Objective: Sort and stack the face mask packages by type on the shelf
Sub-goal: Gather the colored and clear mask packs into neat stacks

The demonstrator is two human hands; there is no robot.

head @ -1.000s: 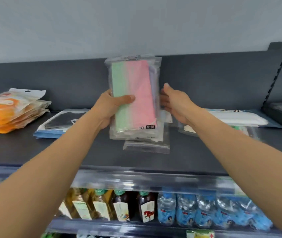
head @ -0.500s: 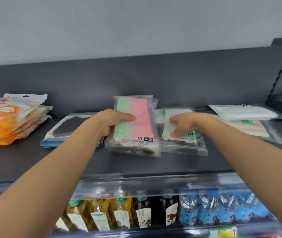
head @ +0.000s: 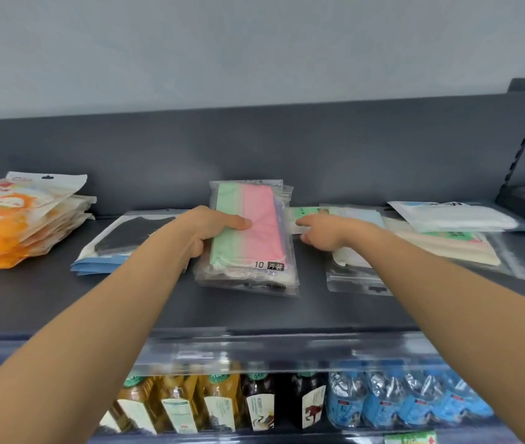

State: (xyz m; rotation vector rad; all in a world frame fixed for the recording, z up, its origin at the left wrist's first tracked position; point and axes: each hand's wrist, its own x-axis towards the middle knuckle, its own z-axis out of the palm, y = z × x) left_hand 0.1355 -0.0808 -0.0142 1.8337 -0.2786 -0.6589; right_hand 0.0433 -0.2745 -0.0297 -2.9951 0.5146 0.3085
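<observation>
— Where does the pink-and-green mask pack [head: 254, 241] lie?

— Centre of the frame, flat on the dark shelf [head: 62, 302], topping a small stack of clear packs.

— And the left hand [head: 210, 230]?

— Its grip is clamped on that pack's left edge: thumb across the top, fingers curled underneath.

— The right hand [head: 328, 233]?

— Just right of centre, forefinger stretched onto a pale pack with a green label [head: 302, 211], the other fingers curled. Whether its grip pinches anything cannot be told.

— What else is on the shelf?

— Orange packs [head: 14, 225] are piled at the left edge, a black mask pack [head: 133, 235] lies beside the left wrist, and white packs [head: 453, 216] lie at the right. Drink bottles [head: 222, 402] line the lower edge.
</observation>
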